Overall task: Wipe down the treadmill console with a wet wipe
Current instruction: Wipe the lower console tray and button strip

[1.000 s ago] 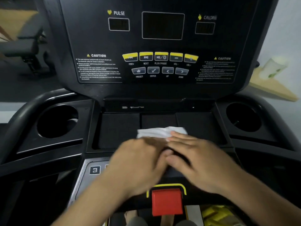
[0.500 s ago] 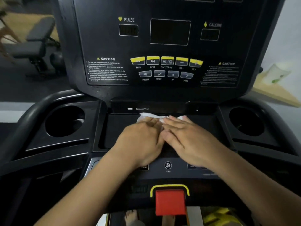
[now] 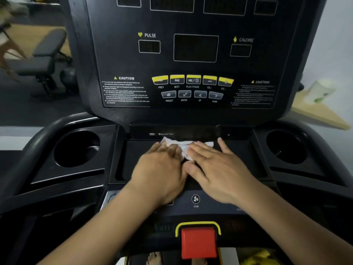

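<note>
A black treadmill console (image 3: pixel 194 111) fills the view, with dark displays and yellow and grey buttons on its upright panel. A crumpled white wet wipe (image 3: pixel 183 145) lies on the flat tray below the panel, at the tray's far edge. My left hand (image 3: pixel 162 169) and my right hand (image 3: pixel 215 167) lie flat side by side, fingers spread, pressing down on the wipe. Most of the wipe is hidden under my fingers; only its far edge shows.
Round cup holders sit at the left (image 3: pixel 76 148) and right (image 3: pixel 286 146) of the tray. A red stop key (image 3: pixel 198 242) in a yellow frame is near the bottom. A fan button (image 3: pixel 195 199) lies between my wrists. A weight bench (image 3: pixel 45 60) stands beyond on the left.
Both hands have pushed the wipe away from me across the tray, from its near part up to its far edge under the panel.
</note>
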{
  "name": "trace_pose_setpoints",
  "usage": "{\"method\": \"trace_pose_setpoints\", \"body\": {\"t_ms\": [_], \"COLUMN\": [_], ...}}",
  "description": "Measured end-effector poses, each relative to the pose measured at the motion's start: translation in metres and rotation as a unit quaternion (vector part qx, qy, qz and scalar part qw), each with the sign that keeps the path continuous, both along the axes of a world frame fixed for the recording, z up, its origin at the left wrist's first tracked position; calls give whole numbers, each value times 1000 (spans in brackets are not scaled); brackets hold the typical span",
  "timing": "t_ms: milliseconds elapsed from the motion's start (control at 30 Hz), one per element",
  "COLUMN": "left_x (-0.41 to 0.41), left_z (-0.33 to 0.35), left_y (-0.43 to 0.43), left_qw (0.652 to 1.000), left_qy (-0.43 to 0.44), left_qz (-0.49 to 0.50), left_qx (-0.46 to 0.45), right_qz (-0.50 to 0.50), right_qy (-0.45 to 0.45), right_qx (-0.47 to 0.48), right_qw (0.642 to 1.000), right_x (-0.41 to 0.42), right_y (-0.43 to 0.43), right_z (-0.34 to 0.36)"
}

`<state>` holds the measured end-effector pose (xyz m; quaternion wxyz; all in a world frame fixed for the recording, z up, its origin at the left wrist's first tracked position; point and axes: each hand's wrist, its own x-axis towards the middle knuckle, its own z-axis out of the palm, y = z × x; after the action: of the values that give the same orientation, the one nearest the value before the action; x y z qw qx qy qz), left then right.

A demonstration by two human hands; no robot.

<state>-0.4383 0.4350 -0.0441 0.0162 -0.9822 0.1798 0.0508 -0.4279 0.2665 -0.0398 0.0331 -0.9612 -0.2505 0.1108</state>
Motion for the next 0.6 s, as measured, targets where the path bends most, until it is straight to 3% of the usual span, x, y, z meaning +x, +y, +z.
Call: {"method": "trace_pose_setpoints", "body": {"t_ms": [100, 233, 400, 600], "left_x": [-4, -15, -4, -1], "left_z": [-4, -14, -14, -11], "left_y": [-33, -45, -46, -67], "left_qw": [999, 988, 990, 984], "left_qy": [9, 30, 27, 65], "left_qz": [-5, -53, -28, -33], "left_qx": [-54, -141, -138, -161], "right_qz": [-15, -30, -43, -84], "right_qy": [-25, 6, -5, 0], "right_qx": [-5, 33, 4, 67], "right_qw": [1000, 999, 999, 994], "right_x": [-7, -18, -8, -9], "right_y": [-27, -36, -31, -48], "right_z": [0, 5, 4, 0]}}
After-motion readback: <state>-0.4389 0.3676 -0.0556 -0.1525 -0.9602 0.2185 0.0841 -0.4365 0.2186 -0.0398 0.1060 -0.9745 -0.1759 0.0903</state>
